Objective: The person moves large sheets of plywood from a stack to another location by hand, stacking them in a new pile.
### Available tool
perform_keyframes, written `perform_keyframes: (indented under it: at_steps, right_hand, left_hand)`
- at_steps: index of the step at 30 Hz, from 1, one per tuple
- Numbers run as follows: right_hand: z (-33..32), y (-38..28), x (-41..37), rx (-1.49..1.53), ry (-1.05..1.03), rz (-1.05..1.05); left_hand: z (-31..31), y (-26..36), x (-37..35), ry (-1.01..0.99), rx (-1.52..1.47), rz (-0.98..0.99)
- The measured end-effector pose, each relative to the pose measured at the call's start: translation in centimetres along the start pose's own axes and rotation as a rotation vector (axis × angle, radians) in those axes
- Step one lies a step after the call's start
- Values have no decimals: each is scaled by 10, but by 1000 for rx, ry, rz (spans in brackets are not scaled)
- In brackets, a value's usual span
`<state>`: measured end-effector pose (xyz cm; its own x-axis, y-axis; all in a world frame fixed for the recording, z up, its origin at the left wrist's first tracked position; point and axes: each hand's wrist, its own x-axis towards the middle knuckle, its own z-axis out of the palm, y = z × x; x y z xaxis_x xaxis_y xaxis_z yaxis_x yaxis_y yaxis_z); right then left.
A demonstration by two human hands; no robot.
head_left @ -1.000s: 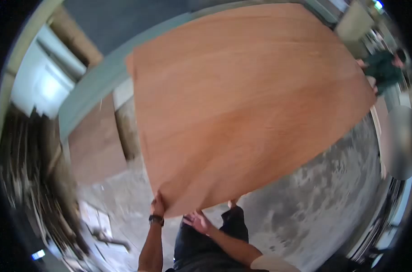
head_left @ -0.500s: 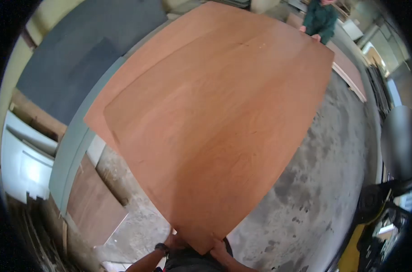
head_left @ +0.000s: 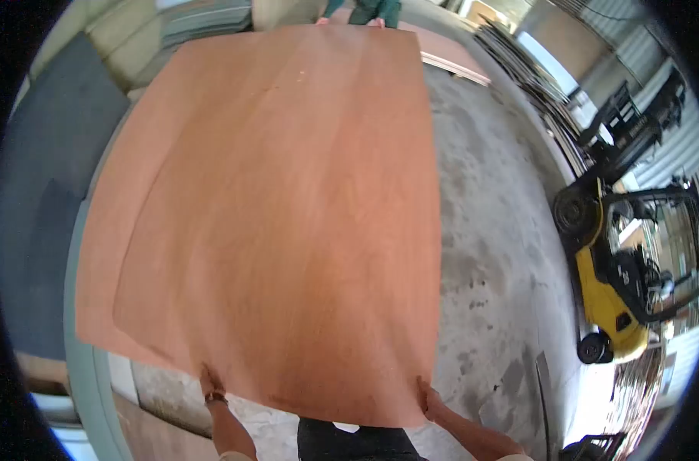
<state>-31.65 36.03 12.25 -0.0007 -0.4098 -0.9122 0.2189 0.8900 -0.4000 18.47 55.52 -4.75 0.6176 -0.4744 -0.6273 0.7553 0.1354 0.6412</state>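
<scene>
A large reddish-brown plywood sheet (head_left: pixel 311 230) spreads out in front of me, over another plywood sheet (head_left: pixel 107 284) that shows along the left. My left hand (head_left: pixel 212 382) grips the near edge toward the left, with a dark band on its wrist. At the near right corner my right hand (head_left: pixel 431 402) is closed on the same sheet, thumb on top. The fingers of both hands are hidden under the wood. Across the sheet, a co-worker in green (head_left: pixel 374 11) has both hands at the far edge.
Dark grey panels (head_left: pixel 38 207) lean at the left beside a green-grey stack (head_left: pixel 96 399). On the right, a yellow forklift (head_left: pixel 607 300) stands past the stained concrete floor (head_left: pixel 491 253). More boards (head_left: pixel 453 58) lie at the far right, and stacked sheets (head_left: pixel 207 21) at the far left.
My hands have moved apart along the near edge, the right one to the corner. The top sheet has swung round to lie squarer before me. The view has turned right, showing the whole forklift.
</scene>
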Motion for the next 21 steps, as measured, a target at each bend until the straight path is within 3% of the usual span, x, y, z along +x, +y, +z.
perform_keyframes:
  at_steps: [3, 4, 5, 6, 7, 9, 12, 13, 16, 18, 21]
  right_hand:
    - [-41, 41, 19, -33, -9, -80]
    - [-59, 58, 22, -64, -4, -127]
    - [-79, 73, 28, -111, 3, -190]
    - [-105, 88, 36, -193, 15, -283]
    - [-140, 105, 51, -297, 34, -406]
    - [-209, 128, 76, -445, 100, -629]
    - [-268, 110, 42, -134, 113, -526]
    - [-268, 101, 15, -76, 170, -509]
    - [-204, 36, -108, -10, 389, -454]
    - [-200, 15, -147, -60, 487, -428]
    - [-224, 4, -164, -205, 622, -360]
  left_hand:
    - [-5, 7, -6, -125, -80, -10]
    - [-23, 4, -4, 40, 28, -25]
    - [-22, 4, -16, -36, 24, -40]
    - [-66, -10, 2, -370, -134, -172]
    - [-37, -22, -28, 49, 61, -106]
    - [-19, -36, -64, -59, 2, -86]
    - [1, -63, -105, -291, -180, -298]
    - [5, -77, -119, -297, -159, -273]
    - [23, -116, -147, -357, -113, -319]
    - [64, -114, -179, -377, -111, -341]
    - [116, -120, -213, -197, -5, -452]
